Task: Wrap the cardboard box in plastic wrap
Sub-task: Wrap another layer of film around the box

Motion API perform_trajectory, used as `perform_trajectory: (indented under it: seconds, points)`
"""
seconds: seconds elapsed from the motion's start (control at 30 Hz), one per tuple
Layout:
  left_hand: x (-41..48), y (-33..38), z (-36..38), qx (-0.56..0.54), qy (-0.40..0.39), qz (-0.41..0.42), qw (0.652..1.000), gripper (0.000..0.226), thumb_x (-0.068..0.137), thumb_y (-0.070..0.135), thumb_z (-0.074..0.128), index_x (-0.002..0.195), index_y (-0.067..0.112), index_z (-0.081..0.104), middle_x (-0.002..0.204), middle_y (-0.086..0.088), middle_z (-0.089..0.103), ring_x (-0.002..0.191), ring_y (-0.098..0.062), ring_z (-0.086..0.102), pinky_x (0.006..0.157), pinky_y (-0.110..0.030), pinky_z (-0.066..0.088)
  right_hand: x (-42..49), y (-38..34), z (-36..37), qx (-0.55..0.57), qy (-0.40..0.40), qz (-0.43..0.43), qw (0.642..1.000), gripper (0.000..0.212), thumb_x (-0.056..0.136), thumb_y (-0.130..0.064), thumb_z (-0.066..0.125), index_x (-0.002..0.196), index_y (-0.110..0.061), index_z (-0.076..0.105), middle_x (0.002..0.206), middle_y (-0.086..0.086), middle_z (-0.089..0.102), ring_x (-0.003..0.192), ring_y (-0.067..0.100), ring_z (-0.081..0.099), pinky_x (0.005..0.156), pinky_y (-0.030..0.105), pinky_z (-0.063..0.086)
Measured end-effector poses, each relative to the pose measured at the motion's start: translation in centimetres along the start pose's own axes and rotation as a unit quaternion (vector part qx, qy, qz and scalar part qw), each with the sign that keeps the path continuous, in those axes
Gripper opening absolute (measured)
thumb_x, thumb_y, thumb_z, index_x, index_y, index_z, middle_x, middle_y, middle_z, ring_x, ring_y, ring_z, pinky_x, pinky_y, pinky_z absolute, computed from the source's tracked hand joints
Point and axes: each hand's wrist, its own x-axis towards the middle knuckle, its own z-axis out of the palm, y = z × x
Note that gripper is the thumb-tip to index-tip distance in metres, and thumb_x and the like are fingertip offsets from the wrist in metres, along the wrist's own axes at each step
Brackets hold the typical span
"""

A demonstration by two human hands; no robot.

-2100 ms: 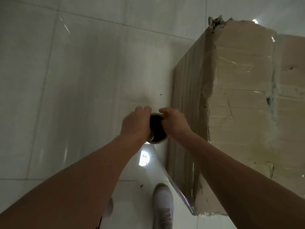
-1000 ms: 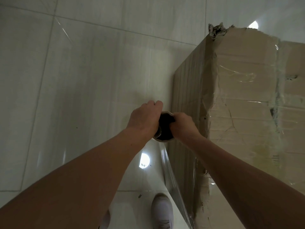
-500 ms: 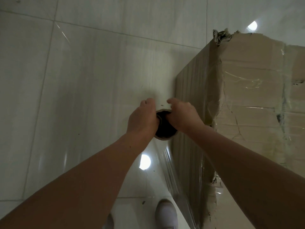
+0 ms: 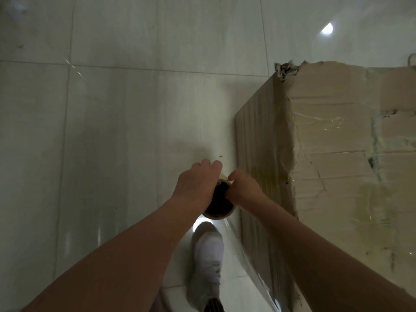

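Note:
A tall cardboard box (image 4: 337, 154) stands on the floor at the right, its top taped and torn at the far corner. Between my hands is an upright roll of plastic wrap (image 4: 219, 204), seen end-on with a dark hollow core. My left hand (image 4: 197, 186) grips its left side and my right hand (image 4: 244, 188) grips its right side, just left of the box's side face. A clear sheet of film (image 4: 249, 260) stretches from the roll back along the box's side towards the near corner.
Glossy pale floor tiles (image 4: 112, 143) spread to the left and ahead, with a lamp's reflection (image 4: 326, 31) at the top right. My white shoe (image 4: 208, 264) steps on the floor below the roll, close to the box.
I have walked forward along the box's side with the roll, drawing out more film behind it. The far corner of the box looks nearer and my white shoe has stepped forward.

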Motion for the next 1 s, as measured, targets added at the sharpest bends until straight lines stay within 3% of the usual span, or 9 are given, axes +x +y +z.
perform_trajectory:
  seconds: [0.07, 0.17, 0.3, 0.5, 0.67, 0.77, 0.83, 0.9, 1.0]
  points:
    - [0.8, -0.1, -0.1, -0.005, 0.001, -0.007, 1.0, 0.029, 0.094, 0.018, 0.041, 0.122, 0.015, 0.037, 0.112, -0.008, 0.046, 0.099, -0.026, 0.051, 0.067, -0.031, 0.035, 0.4, 0.3, 0.0, 0.088, -0.013, 0.041, 0.995, 0.026, 0.078, -0.012, 0.065, 0.101, -0.003, 0.056, 0.09, 0.01, 0.055, 0.075, 0.02, 0.054, 0.049, 0.021, 0.034]
    - [1.4, 0.6, -0.2, -0.025, -0.016, -0.004, 1.0, 0.032, 0.092, 0.017, 0.043, 0.123, 0.013, 0.038, 0.114, -0.009, 0.045, 0.101, -0.028, 0.05, 0.068, -0.032, 0.035, 0.9, 0.7, -0.6, 0.197, -0.057, 0.085, 0.975, 0.019, 0.073, 0.0, 0.066, 0.088, -0.002, 0.054, 0.081, 0.012, 0.055, 0.066, 0.017, 0.051, 0.049, 0.022, 0.035]
    - [2.0, 1.4, -0.4, -0.041, -0.025, -0.032, 0.998, 0.028, 0.091, 0.012, 0.042, 0.119, 0.012, 0.039, 0.115, -0.009, 0.045, 0.102, -0.027, 0.049, 0.069, -0.032, 0.036, 1.7, 1.1, -1.5, 0.168, -0.063, 0.102, 0.978, 0.022, 0.077, 0.003, 0.059, 0.098, 0.001, 0.056, 0.085, 0.014, 0.053, 0.066, 0.018, 0.049, 0.046, 0.021, 0.033]
    - [3.2, 1.1, -2.5, -0.149, 0.019, -0.141, 0.979, 0.011, 0.089, 0.012, 0.045, 0.097, 0.015, 0.037, 0.106, -0.009, 0.047, 0.086, -0.029, 0.052, 0.065, -0.034, 0.036, 2.5, -1.9, -4.5, -0.05, 0.019, -0.084, 0.995, 0.022, 0.091, -0.012, 0.049, 0.109, -0.001, 0.05, 0.102, 0.013, 0.058, 0.095, 0.027, 0.057, 0.064, 0.023, 0.033]
    - [5.4, 1.0, -4.3, -0.189, 0.082, -0.165, 0.964, 0.015, 0.088, 0.012, 0.048, 0.096, 0.015, 0.035, 0.1, -0.006, 0.044, 0.073, -0.023, 0.044, 0.06, -0.034, 0.035, 5.0, -5.4, -8.5, -0.226, 0.044, -0.292, 0.928, 0.02, 0.09, -0.006, 0.047, 0.109, -0.005, 0.049, 0.116, 0.012, 0.055, 0.109, 0.026, 0.047, 0.082, 0.029, 0.037]
    - [7.0, 1.2, -4.9, -0.22, 0.078, -0.175, 0.956, 0.016, 0.086, 0.011, 0.051, 0.095, 0.013, 0.038, 0.098, -0.007, 0.047, 0.077, -0.027, 0.051, 0.063, -0.037, 0.042, 6.1, -5.1, -9.3, -0.249, 0.067, -0.341, 0.904, 0.018, 0.09, -0.005, 0.043, 0.107, -0.008, 0.049, 0.113, 0.009, 0.054, 0.105, 0.022, 0.046, 0.081, 0.026, 0.034]
    - [7.5, 1.2, -4.6, -0.215, 0.062, -0.186, 0.957, 0.014, 0.087, 0.011, 0.05, 0.098, 0.011, 0.041, 0.101, -0.008, 0.049, 0.079, -0.026, 0.052, 0.064, -0.034, 0.041, 6.4, -4.3, -8.8, -0.196, 0.076, -0.294, 0.933, 0.015, 0.09, -0.005, 0.045, 0.105, -0.009, 0.048, 0.111, 0.008, 0.053, 0.101, 0.021, 0.046, 0.077, 0.025, 0.034]
    - [7.5, 1.0, -4.1, -0.221, 0.062, -0.211, 0.95, 0.014, 0.088, 0.009, 0.049, 0.097, 0.011, 0.039, 0.103, -0.009, 0.048, 0.078, -0.024, 0.049, 0.063, -0.031, 0.036, 6.4, -3.9, -8.6, -0.091, 0.071, -0.181, 0.977, 0.017, 0.088, -0.007, 0.05, 0.105, -0.007, 0.051, 0.108, 0.009, 0.055, 0.098, 0.023, 0.052, 0.075, 0.029, 0.04]
    - [7.2, 0.8, -3.9, -0.233, 0.07, -0.244, 0.939, 0.014, 0.087, 0.008, 0.049, 0.096, 0.011, 0.038, 0.105, -0.009, 0.047, 0.081, -0.027, 0.051, 0.064, -0.032, 0.036, 6.1, -3.4, -8.6, 0.001, 0.015, -0.067, 0.998, 0.026, 0.087, -0.012, 0.055, 0.111, -0.007, 0.05, 0.102, 0.008, 0.056, 0.092, 0.024, 0.055, 0.069, 0.028, 0.038]
